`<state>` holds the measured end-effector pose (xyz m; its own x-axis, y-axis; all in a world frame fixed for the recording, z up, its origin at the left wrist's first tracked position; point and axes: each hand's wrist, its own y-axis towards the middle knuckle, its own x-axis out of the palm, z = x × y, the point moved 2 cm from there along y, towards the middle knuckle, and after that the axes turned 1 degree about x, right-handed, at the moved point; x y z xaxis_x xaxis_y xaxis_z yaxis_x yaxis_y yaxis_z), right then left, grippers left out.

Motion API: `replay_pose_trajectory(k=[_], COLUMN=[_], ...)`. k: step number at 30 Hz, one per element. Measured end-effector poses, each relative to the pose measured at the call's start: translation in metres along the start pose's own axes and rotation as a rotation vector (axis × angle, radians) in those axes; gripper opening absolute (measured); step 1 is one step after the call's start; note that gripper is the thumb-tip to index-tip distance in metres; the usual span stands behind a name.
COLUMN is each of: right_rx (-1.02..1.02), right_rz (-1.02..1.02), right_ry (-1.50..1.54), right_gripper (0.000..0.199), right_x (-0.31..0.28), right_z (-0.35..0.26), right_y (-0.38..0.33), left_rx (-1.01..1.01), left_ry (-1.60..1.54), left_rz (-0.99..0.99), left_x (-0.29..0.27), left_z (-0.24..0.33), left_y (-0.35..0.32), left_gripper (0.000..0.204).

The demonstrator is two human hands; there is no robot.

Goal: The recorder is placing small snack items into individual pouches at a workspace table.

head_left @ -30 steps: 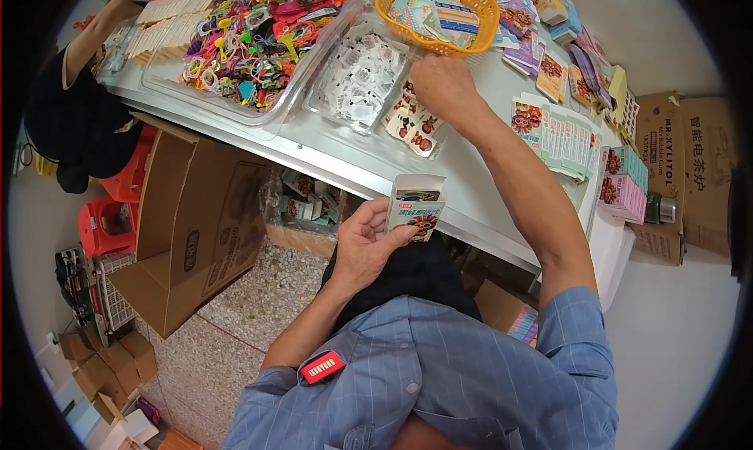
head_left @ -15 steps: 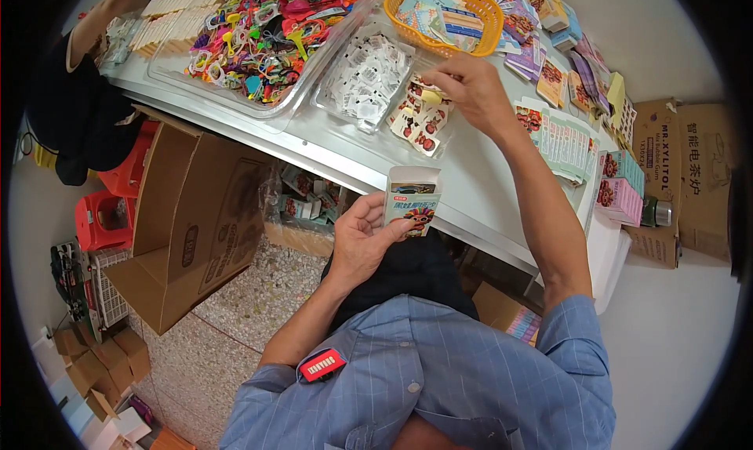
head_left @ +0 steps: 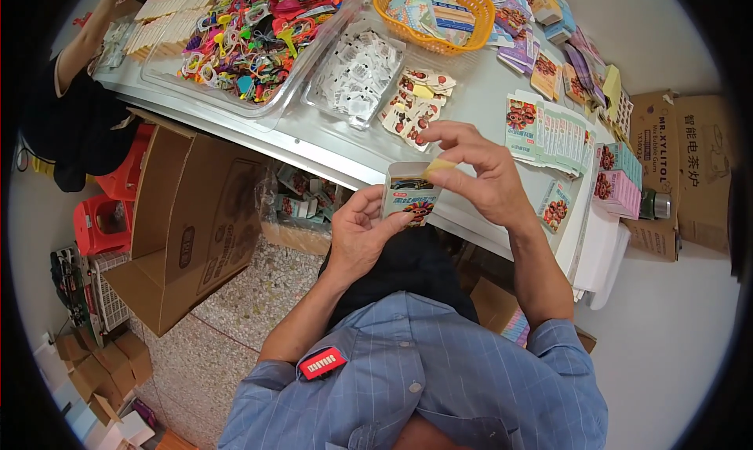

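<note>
The white tabletop (head_left: pixel 480 93) spreads beyond the small open box (head_left: pixel 407 200), which the left hand (head_left: pixel 363 240) grips while the right hand (head_left: pixel 485 177) pinches a yellow piece (head_left: pixel 442 166) just beside it, where a tilted angle could snag that piece on the raised flap (head_left: pixel 403 168).

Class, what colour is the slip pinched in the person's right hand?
Pale yellow; the slip in the right hand shows best in the head view.
</note>
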<state>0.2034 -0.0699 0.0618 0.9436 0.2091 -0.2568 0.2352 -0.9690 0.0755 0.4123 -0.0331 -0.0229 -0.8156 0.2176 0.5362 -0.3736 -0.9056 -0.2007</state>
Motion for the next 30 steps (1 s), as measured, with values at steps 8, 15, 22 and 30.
replay_pose_trajectory(k=[8, 15, 22, 30], right_rx=[-0.047, -0.099, -0.347, -0.236], right_rz=[-0.198, -0.083, 0.103, -0.1], right_ry=[-0.378, -0.295, -0.443, -1.001], right_gripper=[0.016, 0.014, 0.021, 0.017], right_x=[0.006, 0.001, 0.021, 0.086], right_z=[-0.01, -0.027, -0.054, -0.015], right_y=[-0.001, 0.02, 0.146, 0.295], left_rx=[0.035, 0.096, 0.127, 0.137], left_ry=[0.022, 0.023, 0.006, -0.045], left_rz=[-0.029, -0.023, 0.02, 0.06], left_x=[-0.002, -0.01, -0.023, -0.032], left_z=[-0.005, -0.003, 0.005, 0.007], left_y=[-0.001, 0.001, -0.001, -0.004], left_gripper=[0.041, 0.04, 0.039, 0.041])
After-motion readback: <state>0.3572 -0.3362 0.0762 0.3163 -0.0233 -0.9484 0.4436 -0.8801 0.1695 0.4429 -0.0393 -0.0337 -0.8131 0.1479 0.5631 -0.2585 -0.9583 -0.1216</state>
